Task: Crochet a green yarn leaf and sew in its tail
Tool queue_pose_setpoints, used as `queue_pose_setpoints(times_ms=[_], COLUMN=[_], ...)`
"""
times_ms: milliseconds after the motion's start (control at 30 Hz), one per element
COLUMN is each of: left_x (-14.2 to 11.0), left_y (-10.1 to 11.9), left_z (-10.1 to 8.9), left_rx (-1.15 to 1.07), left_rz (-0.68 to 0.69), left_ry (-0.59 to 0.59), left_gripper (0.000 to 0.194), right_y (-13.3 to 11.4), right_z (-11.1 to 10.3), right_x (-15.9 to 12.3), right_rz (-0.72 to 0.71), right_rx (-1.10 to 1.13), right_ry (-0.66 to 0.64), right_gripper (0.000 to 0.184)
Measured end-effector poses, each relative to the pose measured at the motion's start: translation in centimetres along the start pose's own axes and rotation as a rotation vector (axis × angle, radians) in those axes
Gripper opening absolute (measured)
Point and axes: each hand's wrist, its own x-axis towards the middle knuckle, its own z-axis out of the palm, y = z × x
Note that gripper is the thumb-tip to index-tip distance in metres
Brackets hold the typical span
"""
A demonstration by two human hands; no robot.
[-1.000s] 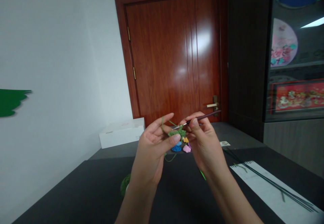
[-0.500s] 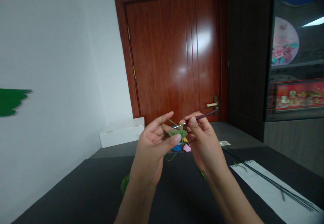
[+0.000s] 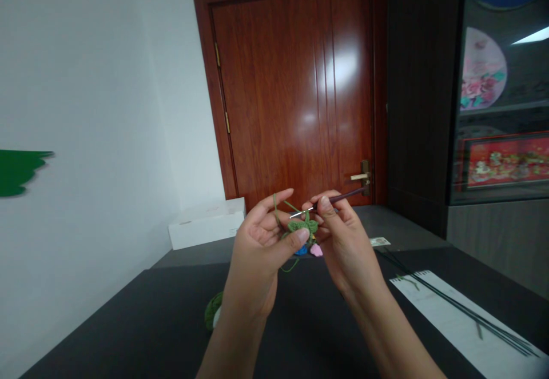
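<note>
Between thumb and fingers, my left hand (image 3: 268,236) pinches a small green crochet piece (image 3: 302,227). Green yarn (image 3: 275,203) loops round its raised index finger and runs across to the hook. My right hand (image 3: 341,224) grips a crochet hook (image 3: 343,196) with a dark handle, and its silver shaft lies above the green piece, with a green loop on it. Behind the hands, a blue crochet piece (image 3: 302,250) and a pink one (image 3: 316,250) are partly visible on the table. A green yarn ball (image 3: 211,312) is partly hidden behind my left forearm.
On the dark table (image 3: 171,310), a white box (image 3: 206,223) stands at the back left. A white notepad (image 3: 454,322) lies at the right with thin dark green stems (image 3: 472,314) across it. A brown door (image 3: 291,93) and a glass-fronted cabinet (image 3: 501,116) stand behind.
The hook and green piece have shifted slightly, and the hook's tip has moved a little to the left. More of the yarn ball shows beside my left forearm. Both hands keep their grip.
</note>
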Motion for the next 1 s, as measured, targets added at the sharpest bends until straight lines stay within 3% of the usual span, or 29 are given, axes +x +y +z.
queue_pose_setpoints(times_ms=[200, 300, 633, 1000], left_x=[-0.1, -0.1, -0.1, -0.2], left_y=[0.0, 0.0, 0.1, 0.6], left_z=[0.3, 0.4, 0.3, 0.0], left_rx=[0.055, 0.048, 0.030, -0.052], left_rz=[0.063, 0.087, 0.107, -0.039], left_ry=[0.068, 0.092, 0.097, 0.058], left_gripper=[0.061, 0.060, 0.065, 0.072], right_y=[0.1, 0.0, -0.8, -0.4], right_z=[-0.1, -0.1, -0.9, -1.3], right_x=[-0.1, 0.0, 0.1, 0.2], right_rz=[-0.194, -0.226, -0.110, 0.032], right_rx=[-0.199, -0.303, -0.379, -0.199], right_ry=[-0.032, -0.046, -0.212, -0.217], right_gripper=[0.016, 0.016, 0.015, 0.022])
